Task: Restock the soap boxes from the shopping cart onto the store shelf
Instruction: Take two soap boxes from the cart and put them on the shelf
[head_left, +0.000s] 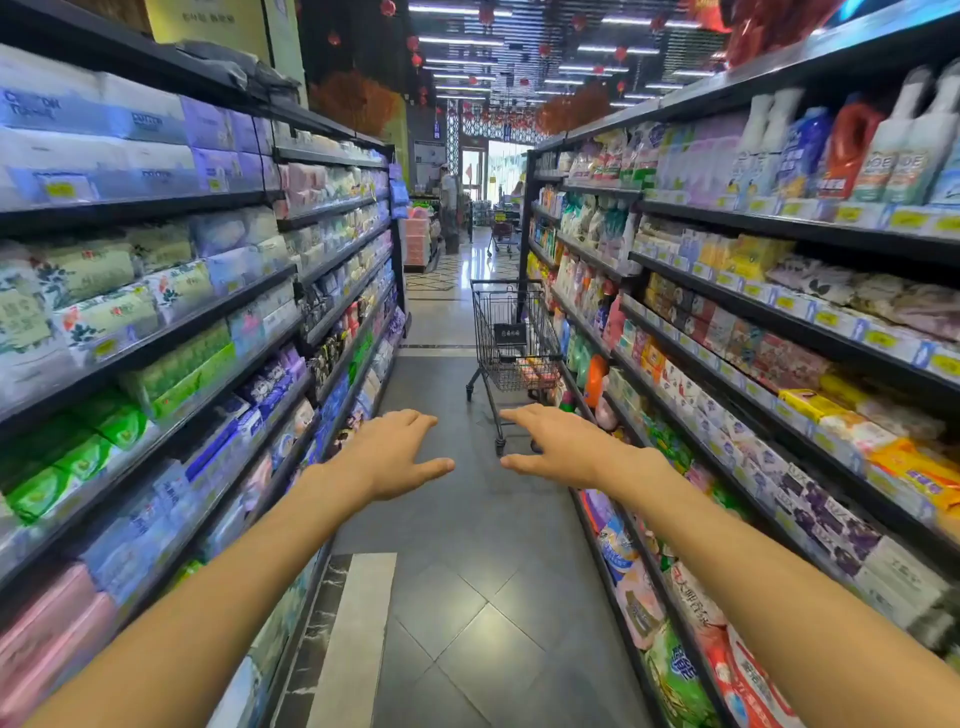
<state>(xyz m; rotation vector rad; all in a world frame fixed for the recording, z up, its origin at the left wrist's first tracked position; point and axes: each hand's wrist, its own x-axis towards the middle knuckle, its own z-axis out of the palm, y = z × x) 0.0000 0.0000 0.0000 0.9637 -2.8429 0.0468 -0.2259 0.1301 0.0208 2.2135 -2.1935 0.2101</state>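
Note:
A dark wire shopping cart (511, 332) stands up the aisle, close against the right-hand shelving. Pink and orange soap boxes (535, 371) lie in its basket. My left hand (392, 454) and my right hand (558, 441) are stretched out in front of me, palms down and fingers spread, holding nothing. Both hands are well short of the cart. The right-hand store shelf (810, 332) carries rows of boxed soaps in purple, yellow, orange and white.
Shelving (171, 332) with tissue and pad packs lines the left of the aisle. Bottles and detergent bags fill the upper and lower right shelves. The grey tiled floor (467, 597) runs between them. A person (449, 208) and another cart stand far off at the aisle's end.

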